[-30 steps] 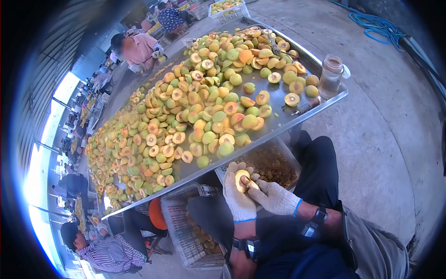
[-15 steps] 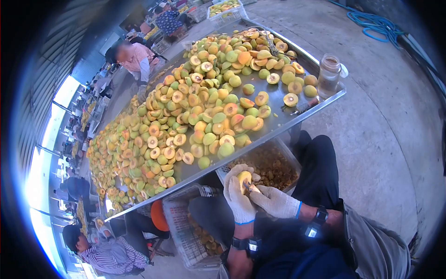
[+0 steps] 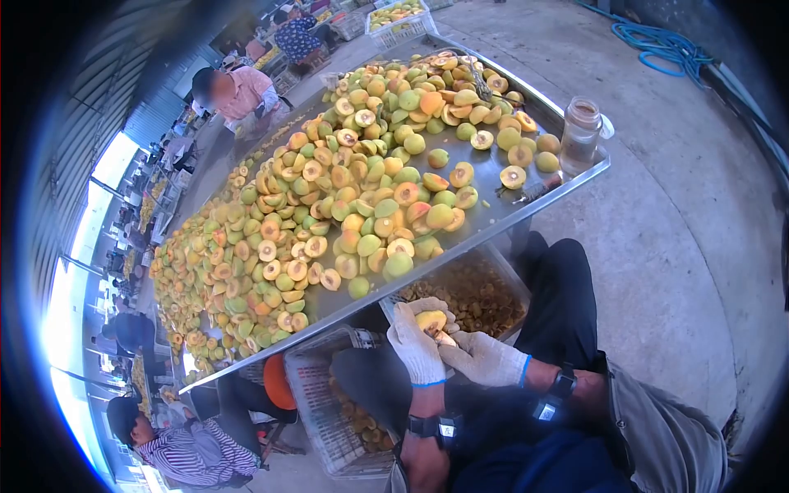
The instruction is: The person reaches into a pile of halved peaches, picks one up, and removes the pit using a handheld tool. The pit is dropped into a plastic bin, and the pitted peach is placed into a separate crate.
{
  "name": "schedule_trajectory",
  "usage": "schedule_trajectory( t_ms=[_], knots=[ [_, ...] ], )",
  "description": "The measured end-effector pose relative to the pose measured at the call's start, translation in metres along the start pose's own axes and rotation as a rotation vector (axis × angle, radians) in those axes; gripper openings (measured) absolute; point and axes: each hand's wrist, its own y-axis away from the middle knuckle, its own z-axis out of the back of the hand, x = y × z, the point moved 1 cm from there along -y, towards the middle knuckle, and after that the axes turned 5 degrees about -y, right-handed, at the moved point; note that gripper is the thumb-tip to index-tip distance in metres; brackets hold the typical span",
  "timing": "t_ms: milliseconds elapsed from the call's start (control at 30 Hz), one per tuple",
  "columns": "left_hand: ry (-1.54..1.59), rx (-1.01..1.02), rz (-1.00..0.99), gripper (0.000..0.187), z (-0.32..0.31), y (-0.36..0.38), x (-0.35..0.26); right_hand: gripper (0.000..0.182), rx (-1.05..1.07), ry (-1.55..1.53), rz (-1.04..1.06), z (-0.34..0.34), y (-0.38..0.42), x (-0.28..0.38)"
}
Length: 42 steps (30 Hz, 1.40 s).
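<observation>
My left hand (image 3: pixel 413 343), in a white knit glove with a blue cuff edge, is closed around a yellow peach half (image 3: pixel 430 320). Close beside it, my right hand (image 3: pixel 486 359), gloved alike, pinches a small tool (image 3: pixel 445 338); its light end meets the fruit, while the handle is hidden in the fingers. Both hands are above my lap, just off the near edge of a metal tray table (image 3: pixel 345 306). Many halved peaches (image 3: pixel 362 209), yellow-green with red blush and some cut sides up, are heaped on that table.
Under the table edge stands a crate of brown pits (image 3: pixel 477 300); left of it is a white crate (image 3: pixel 316 403) holding fruit pieces. A clear jar (image 3: pixel 581 135) and a dark-handled tool (image 3: pixel 542 187) occupy the right corner. Co-workers (image 3: pixel 193 448) sit nearby. A blue hose (image 3: pixel 657 41) lies behind.
My left hand has tipped the peach half over, so it lies flatter in the fingers. The tool stays against it. Across the table, a person in pink has shifted their head and arms.
</observation>
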Motion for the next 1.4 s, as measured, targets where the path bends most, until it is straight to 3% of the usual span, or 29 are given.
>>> schedule_trajectory(
  t_ms=[67,133,167,233,333,500,733,800,1033,1100,1133,1200,1267,1333,1400],
  knots=[
    [-0.055,0.046,-0.024,0.061,0.004,0.0,-0.004,0.049,-0.02,0.009,0.046,0.003,0.001,0.003],
    [-0.111,0.092,-0.047,0.063,0.004,0.001,-0.007,0.05,0.19,-0.133,-0.393,0.012,0.008,0.025],
    [-0.131,0.096,-0.094,0.066,0.002,0.002,-0.008,0.05,0.191,-0.135,-0.394,0.013,0.01,0.029],
    [-0.151,0.097,-0.142,0.069,0.004,0.001,-0.008,0.038,0.222,-0.419,-0.464,0.012,0.012,0.034],
    [-0.134,0.254,-0.287,0.073,0.012,-0.006,-0.001,0.038,0.319,-0.503,-0.518,0.018,0.011,0.026],
    [-0.177,0.451,-0.241,0.071,0.014,-0.008,-0.005,0.045,0.383,-0.59,-0.508,0.025,0.013,0.021],
    [-0.135,0.522,-0.309,0.072,0.011,-0.019,0.002,0.041,0.436,-0.696,-0.516,0.032,0.015,0.029],
    [-0.01,0.576,-0.183,0.072,0.01,-0.018,0.01,0.041,0.486,-0.746,-0.504,0.036,0.013,0.017],
    [-0.004,0.67,-0.183,0.067,0.009,-0.022,0.017,0.038,0.646,-0.873,-0.557,0.05,0.007,-0.001],
    [0.198,0.738,0.028,0.062,0.011,-0.027,0.026,0.039,0.626,-0.902,-0.541,0.049,0.005,-0.013],
    [0.2,0.738,0.028,0.062,0.01,-0.027,0.027,0.04,0.608,-0.931,-0.523,0.048,0.004,-0.017],
    [0.445,0.506,0.271,0.059,0.009,-0.029,0.03,0.041,0.577,-0.962,-0.519,0.05,0.001,-0.018],
    [0.432,0.489,0.213,0.06,0.017,-0.041,0.05,0.042,0.548,-0.992,-0.511,0.048,-0.001,-0.02],
    [0.4,0.282,0.22,0.061,0.021,-0.044,0.057,0.041,0.406,-1.151,-0.397,0.046,-0.001,-0.022],
    [0.366,0.183,0.169,0.062,0.031,-0.046,0.059,0.044,0.373,-1.152,-0.427,0.044,-0.006,-0.023]
  ],
)
